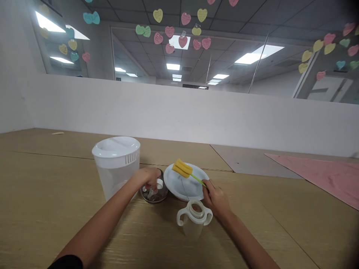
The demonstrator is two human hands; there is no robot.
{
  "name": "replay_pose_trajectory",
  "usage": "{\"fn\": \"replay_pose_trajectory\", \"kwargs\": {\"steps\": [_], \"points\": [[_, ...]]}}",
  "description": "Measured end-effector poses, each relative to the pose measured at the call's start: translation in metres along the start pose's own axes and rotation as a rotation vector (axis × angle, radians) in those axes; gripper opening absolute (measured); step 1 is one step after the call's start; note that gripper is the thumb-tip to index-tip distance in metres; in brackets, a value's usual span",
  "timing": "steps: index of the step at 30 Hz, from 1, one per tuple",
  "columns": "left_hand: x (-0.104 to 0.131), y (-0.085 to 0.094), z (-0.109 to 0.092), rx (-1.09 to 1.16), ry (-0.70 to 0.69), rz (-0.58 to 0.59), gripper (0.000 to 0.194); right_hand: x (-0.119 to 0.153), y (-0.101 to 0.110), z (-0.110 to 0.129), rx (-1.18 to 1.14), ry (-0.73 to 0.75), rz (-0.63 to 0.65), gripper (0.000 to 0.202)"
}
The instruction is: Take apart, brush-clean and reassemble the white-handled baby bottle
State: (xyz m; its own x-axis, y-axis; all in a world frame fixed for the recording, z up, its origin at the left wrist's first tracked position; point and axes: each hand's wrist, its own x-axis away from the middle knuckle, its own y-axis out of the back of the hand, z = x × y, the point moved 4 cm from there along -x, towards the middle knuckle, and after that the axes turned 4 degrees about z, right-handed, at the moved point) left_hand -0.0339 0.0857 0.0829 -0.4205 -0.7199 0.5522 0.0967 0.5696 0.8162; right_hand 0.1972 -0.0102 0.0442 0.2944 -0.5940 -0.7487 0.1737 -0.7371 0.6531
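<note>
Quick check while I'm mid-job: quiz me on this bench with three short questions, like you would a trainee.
1. True or false: the left hand holds the yellow sponge brush.
2. Where is the two-handled bottle?
A) inside the lidded container
B) on the near side of the white dish
C) on the pink sheet
3. Fill in: the lidded container stands to the ____ of the metal bowl.

Key: 1 false; 2 B; 3 left

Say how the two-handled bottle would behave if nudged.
The two-handled bottle might tip if pushed high, as its narrow body stands upright. Its translucent wall suggests light, stiff plastic. Once over, its side handles would probably limit rolling.
</note>
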Motion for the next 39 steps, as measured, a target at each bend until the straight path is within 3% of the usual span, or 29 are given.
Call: {"fn": "replay_pose_trajectory", "kwargs": {"steps": [8,21,30,39], "points": [[0.004,0.001,-0.003,-0.02,-0.021,-0.009,0.026,0.0,0.001,0.001,-0.026,-0.002,0.0,0.022],[0.005,-0.001,-0.002,-0.003,-0.065,0.071,0.027,-0.001,0.002,0.001,-0.024,0.005,-0.015,0.023],[0.004,0.01,-0.006,-0.191,-0.057,-0.176,0.029,-0.001,0.0,0.001,-0.025,0.002,0.002,0.022],[0.022,0.015,-0.012,-0.234,0.023,-0.209,0.034,-0.001,0.001,0.001,-0.044,-0.017,0.009,0.024]]}}
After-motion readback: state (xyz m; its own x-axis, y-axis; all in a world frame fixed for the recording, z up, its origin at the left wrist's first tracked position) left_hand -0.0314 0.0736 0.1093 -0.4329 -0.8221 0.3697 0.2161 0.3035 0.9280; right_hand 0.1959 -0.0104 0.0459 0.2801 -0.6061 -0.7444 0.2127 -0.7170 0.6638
